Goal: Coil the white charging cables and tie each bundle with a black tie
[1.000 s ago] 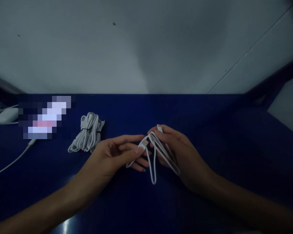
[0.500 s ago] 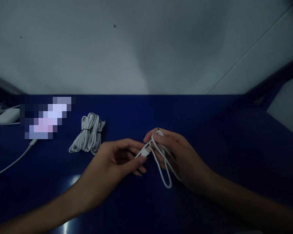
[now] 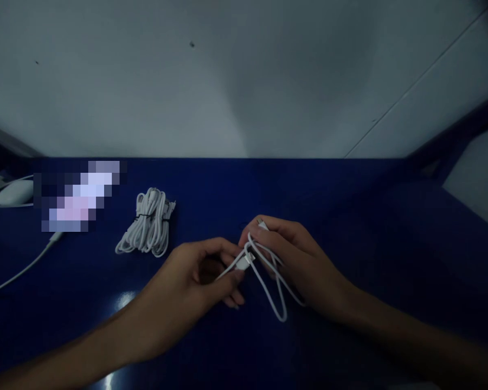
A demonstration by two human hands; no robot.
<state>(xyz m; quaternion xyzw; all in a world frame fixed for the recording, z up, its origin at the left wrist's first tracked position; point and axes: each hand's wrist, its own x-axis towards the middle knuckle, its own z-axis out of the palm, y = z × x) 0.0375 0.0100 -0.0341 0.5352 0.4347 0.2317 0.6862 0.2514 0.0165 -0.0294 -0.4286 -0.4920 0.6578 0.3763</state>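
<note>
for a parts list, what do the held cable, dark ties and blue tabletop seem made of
White cable: likely soft plastic or rubber, smooth with little shine, bending in rounded loops. Its plug tip: probably metal, from the bright glint. Dark ties: perhaps plastic-coated wire, but too small to tell. Blue tabletop: painted or laminated, it seems; glossy, judging by the reflected light.

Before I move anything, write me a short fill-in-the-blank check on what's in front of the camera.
1. The larger plug is held in the ____.
2. The smaller plug is held in the ____.
3. The ties around the bundled cables are ____ in colour.
4. The colour of the tabletop is ____.

Missing words: left hand; right hand; black; blue.
</note>
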